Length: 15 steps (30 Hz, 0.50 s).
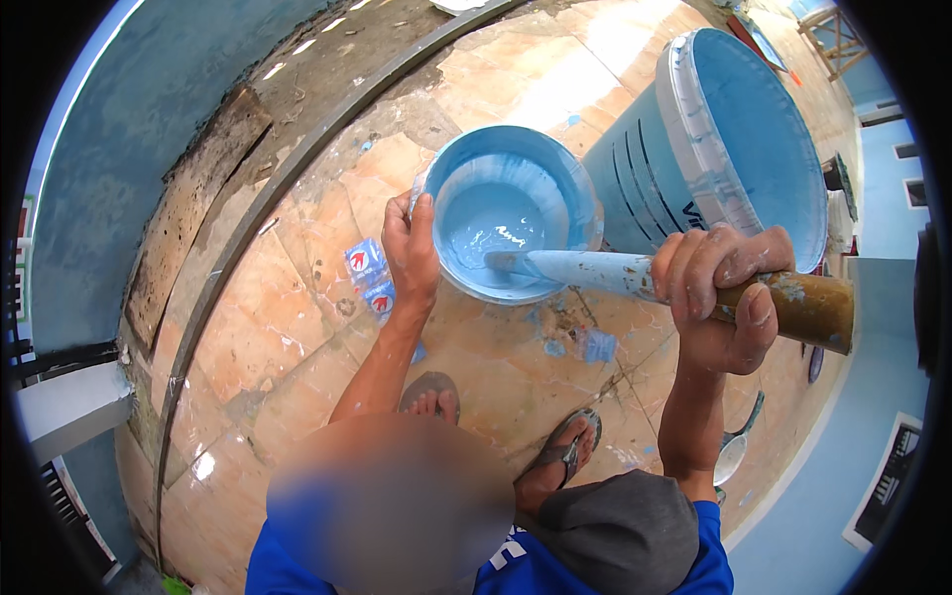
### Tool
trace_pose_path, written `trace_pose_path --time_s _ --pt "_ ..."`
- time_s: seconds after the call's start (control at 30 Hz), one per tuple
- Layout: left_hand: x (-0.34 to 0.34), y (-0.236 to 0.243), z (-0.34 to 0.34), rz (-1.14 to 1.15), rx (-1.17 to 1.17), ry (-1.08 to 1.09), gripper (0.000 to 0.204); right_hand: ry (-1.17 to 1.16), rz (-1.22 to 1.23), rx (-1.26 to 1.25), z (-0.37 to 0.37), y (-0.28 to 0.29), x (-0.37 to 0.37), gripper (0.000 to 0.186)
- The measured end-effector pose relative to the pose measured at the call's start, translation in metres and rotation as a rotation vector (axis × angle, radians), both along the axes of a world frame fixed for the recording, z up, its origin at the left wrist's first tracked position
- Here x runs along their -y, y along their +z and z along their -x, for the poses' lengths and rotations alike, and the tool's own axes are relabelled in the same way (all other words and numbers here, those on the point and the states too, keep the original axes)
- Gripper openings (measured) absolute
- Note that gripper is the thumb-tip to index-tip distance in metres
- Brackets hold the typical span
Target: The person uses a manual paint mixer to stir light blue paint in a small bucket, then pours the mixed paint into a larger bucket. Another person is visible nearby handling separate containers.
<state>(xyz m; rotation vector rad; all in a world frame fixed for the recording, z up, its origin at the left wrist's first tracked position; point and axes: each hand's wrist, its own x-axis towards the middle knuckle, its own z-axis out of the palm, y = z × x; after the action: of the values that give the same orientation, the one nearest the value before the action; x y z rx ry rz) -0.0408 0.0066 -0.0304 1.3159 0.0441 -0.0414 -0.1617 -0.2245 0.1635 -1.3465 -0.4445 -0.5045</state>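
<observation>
A small bucket (575,188) with light blue paint in it stands on the tiled floor. My left hand (412,253) grips its near-left rim. My right hand (719,297) is closed around a thick wooden stick (808,302) coated in blue paint. The stick's painted end (516,263) reaches into the small bucket, touching the paint. A large blue paint bucket (734,139) stands just behind and to the right of the small one.
Blue and white torn packets (369,278) lie on the floor left of my left hand. My feet in sandals (565,451) stand below the bucket. A blue wall (129,129) curves at the left, another at lower right. Paint spots mark the beige tiles (288,327).
</observation>
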Motion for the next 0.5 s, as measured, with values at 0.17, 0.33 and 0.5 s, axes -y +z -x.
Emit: trace_pose_path --time_s 0.17,0.33,0.5 --pt "0.003 0.001 0.001 0.005 -0.023 -0.009 0.032 -0.088 0.144 0.169 -0.018 -0.014 0.006 0.021" --pt "0.003 0.003 0.001 0.0 -0.025 -0.009 0.032 -0.13 -0.028 0.129 -0.021 -0.023 -0.015 0.033" --pt "0.001 0.003 0.001 -0.009 -0.017 -0.014 0.032 -0.001 -0.049 0.001 -0.005 -0.006 -0.006 0.036"
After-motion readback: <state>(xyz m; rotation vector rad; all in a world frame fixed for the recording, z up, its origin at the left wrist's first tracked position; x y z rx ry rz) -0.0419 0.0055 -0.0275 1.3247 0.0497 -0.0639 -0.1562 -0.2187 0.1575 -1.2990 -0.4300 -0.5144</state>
